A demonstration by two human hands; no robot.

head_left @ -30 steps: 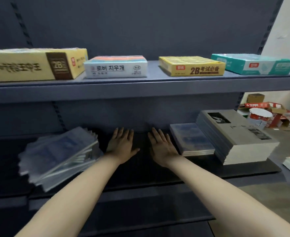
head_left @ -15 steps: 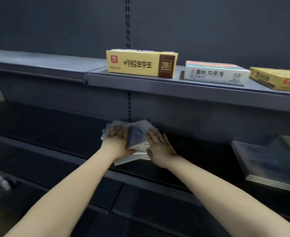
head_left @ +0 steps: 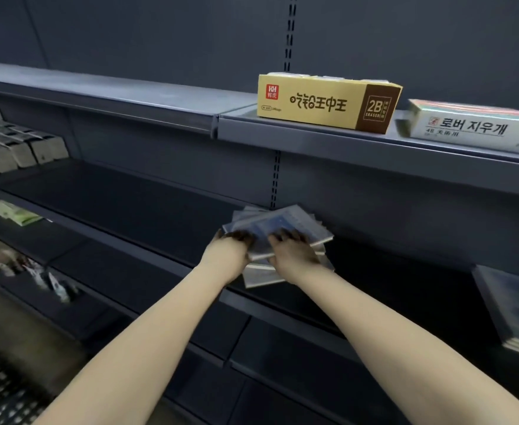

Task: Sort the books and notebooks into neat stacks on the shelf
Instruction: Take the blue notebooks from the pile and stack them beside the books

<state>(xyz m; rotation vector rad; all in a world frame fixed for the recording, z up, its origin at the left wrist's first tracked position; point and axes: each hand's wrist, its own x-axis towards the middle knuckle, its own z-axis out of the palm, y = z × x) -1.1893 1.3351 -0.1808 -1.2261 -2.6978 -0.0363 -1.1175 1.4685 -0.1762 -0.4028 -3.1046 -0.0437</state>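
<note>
**A:** so what changed on the shelf (head_left: 147,207)?

**B:** the view swung way left. A second ago both palms were flat on bare shelf, with the notebooks off to either side. Now they're on the messy pile (head_left: 282,222), which lies on the middle shelf below the yellow box (head_left: 325,102). The neat stack (head_left: 512,311) is well apart, at the right edge.

**A:** picked up yet?

**B:** doesn't look like it. The pile's still fanned, corners sticking out everywhere. Left grip (head_left: 230,256) is at its left edge and right grip (head_left: 295,256) is on top, fingers (head_left: 288,239) bent down over the covers. It's too blurry to tell if they're clamping or just pressing. I'd guess squaring it up is the step in hand, so sorting's barely begun here.
</note>
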